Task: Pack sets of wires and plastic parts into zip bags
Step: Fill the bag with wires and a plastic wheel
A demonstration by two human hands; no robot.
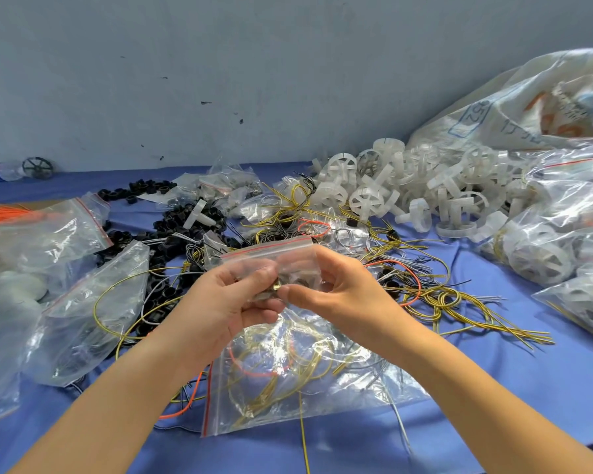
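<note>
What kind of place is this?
Probably a parts-packing workbench: a heap of white plastic wheels, loose wires across the blue cloth, and a small zip bag held in the left hand and right hand.

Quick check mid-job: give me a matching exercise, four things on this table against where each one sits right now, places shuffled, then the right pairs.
Things:
1. small zip bag
2. white plastic wheels
3. black rings
4. orange wire bundle

Places:
A. at the far left edge of the table
B. pinched between the left hand and the right hand
C. heaped at the back right
D. scattered left of centre

Pairs: 1-B, 2-C, 3-D, 4-A.
</note>
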